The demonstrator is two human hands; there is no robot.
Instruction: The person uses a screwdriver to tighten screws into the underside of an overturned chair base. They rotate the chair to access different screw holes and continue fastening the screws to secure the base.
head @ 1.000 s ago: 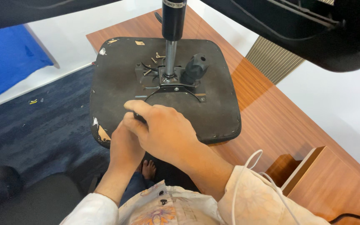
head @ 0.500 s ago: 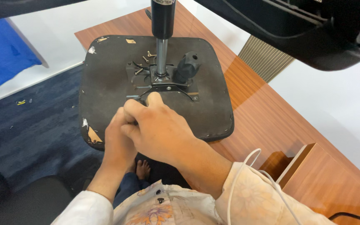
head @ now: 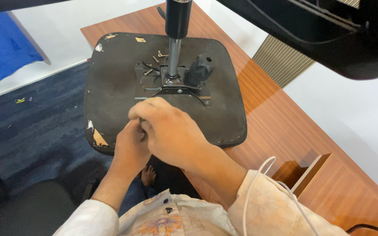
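An upturned black chair seat (head: 110, 83) lies on a wooden table (head: 276, 126), its underside facing up. A metal mounting plate (head: 178, 89) sits at its middle, with a chrome and black column (head: 174, 48) rising from it and a black knob (head: 200, 67) beside it. Loose screws (head: 154, 59) lie on the seat behind the plate. My right hand (head: 171, 131) is curled, knuckles up, just in front of the plate. My left hand (head: 130, 150) is tucked under it, fingers hidden. Whatever they pinch between them is covered.
A black chair part (head: 329, 35) hangs across the top right of the view. Blue carpet (head: 31, 126) lies left of the table, with a blue panel (head: 3, 48) beyond. A wooden box edge (head: 311, 175) sits near my right sleeve, and a white cord (head: 259, 175) loops over it.
My hands stay pressed together at the same spot in front of the plate. The view has shifted slightly, so the seat sits more to the right.
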